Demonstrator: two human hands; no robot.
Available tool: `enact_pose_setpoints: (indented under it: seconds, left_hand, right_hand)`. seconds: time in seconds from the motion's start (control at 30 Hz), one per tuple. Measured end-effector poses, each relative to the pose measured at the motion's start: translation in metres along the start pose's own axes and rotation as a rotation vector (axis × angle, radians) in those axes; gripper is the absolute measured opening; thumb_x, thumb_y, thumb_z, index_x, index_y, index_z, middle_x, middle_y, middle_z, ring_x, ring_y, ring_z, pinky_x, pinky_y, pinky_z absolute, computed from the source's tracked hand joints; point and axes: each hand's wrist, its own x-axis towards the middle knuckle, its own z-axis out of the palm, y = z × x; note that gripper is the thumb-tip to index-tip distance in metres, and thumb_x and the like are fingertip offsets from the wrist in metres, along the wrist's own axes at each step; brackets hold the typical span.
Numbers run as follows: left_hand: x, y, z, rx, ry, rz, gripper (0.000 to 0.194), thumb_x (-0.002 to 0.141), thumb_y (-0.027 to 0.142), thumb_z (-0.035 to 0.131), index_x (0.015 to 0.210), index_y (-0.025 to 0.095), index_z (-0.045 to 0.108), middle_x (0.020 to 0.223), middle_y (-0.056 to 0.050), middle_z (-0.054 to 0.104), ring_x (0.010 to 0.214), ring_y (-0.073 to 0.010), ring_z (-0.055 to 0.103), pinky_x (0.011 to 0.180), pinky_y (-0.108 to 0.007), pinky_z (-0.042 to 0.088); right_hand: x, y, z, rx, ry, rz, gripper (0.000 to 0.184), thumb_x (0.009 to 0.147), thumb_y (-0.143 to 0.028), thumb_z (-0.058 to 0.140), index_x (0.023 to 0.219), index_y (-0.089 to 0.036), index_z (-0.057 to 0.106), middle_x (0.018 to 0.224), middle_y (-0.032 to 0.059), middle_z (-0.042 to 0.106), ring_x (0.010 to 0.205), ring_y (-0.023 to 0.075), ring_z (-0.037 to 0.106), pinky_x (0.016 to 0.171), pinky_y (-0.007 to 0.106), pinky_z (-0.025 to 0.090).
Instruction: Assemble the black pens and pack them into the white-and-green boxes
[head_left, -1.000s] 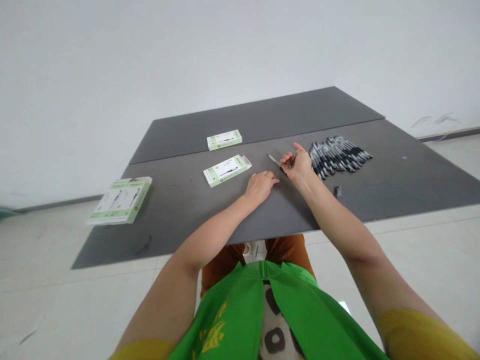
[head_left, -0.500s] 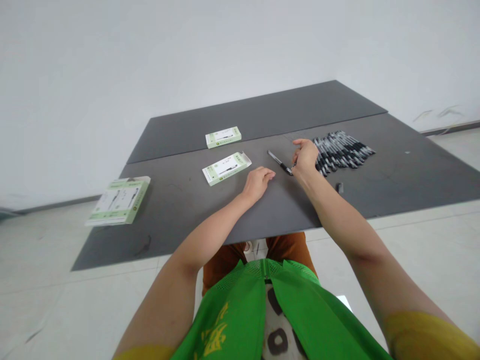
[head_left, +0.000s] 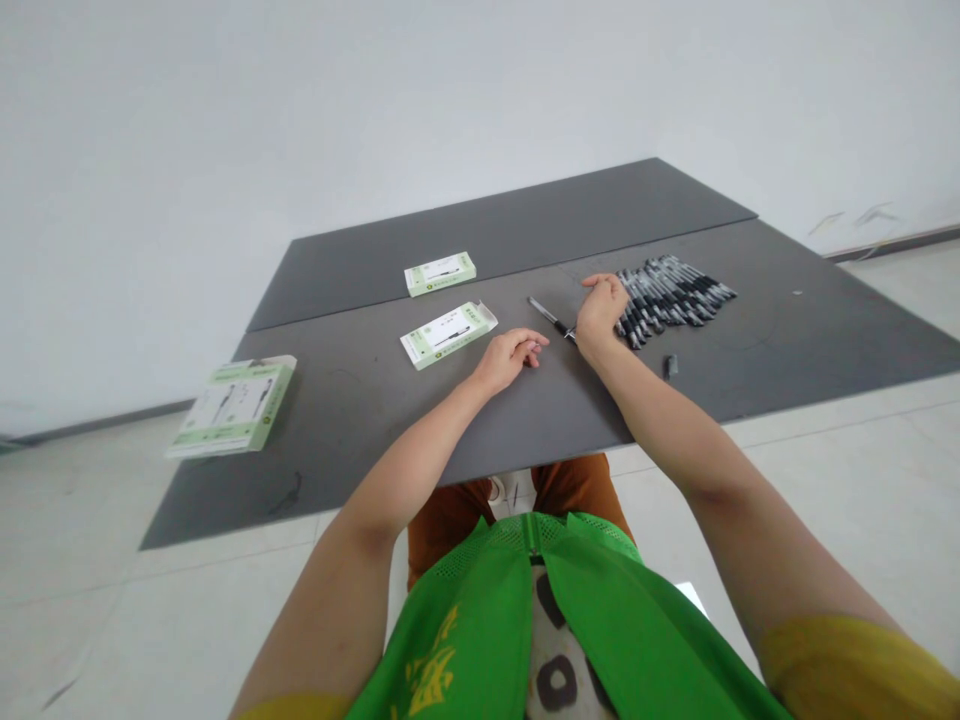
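My left hand (head_left: 512, 360) rests low over the dark table, its index finger stretched to the right and the others loosely bent, with nothing visible in it. Farther right, my right hand (head_left: 602, 308) stands on its edge beside a spread of black-and-clear pens (head_left: 679, 295), fingers pointing left and apart from the thumb side; its palm is partly hidden. One single pen (head_left: 550, 316) lies slantwise between my hands, its dark end close to my right wrist. Whether that end touches the hand, I cannot tell. A green-and-white pen box (head_left: 448, 335) with an end flap out lies left of my left hand.
Behind that box lies a second pen box (head_left: 440, 273). A larger green-and-white carton (head_left: 236, 405) juts over the table's left edge. A small dark piece (head_left: 670, 366) lies near the front, right of my right forearm. The table (head_left: 360, 400) stands by a white wall.
The whole view has shifted slightly. My left hand's index finger reaches out more, with the other fingers bent below it. My right hand has turned a little; the single pen lies much as before.
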Motion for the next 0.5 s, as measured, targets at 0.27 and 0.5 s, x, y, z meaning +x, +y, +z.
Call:
enact_pose_setpoints:
  seconds: [0.27, 0.5]
  left_hand:
    - [0.0, 0.004, 0.002, 0.09, 0.139, 0.065, 0.006, 0.089, 0.018, 0.054, 0.094, 0.017, 0.056, 0.099, -0.007, 0.067, 0.091, -0.0139, 0.063, 0.082, -0.028, 0.049]
    - [-0.001, 0.011, -0.004, 0.162, 0.162, 0.047, 0.018, 0.088, 0.024, 0.06, 0.105, 0.019, 0.064, 0.092, -0.003, 0.067, 0.083, -0.0134, 0.059, 0.081, -0.026, 0.047]
  right_hand:
    - [-0.002, 0.012, 0.011, -0.006, 0.207, -0.204, 0.022, 0.087, -0.022, 0.039, 0.066, -0.022, 0.046, 0.061, -0.0028, 0.038, 0.05, 0.0105, 0.037, 0.049, 0.023, 0.029]
    - [0.004, 0.012, 0.013, 0.034, 0.228, -0.166, 0.023, 0.086, -0.02, 0.038, 0.064, -0.023, 0.045, 0.053, -0.0058, 0.028, 0.043, 0.0098, 0.026, 0.045, 0.023, 0.021]
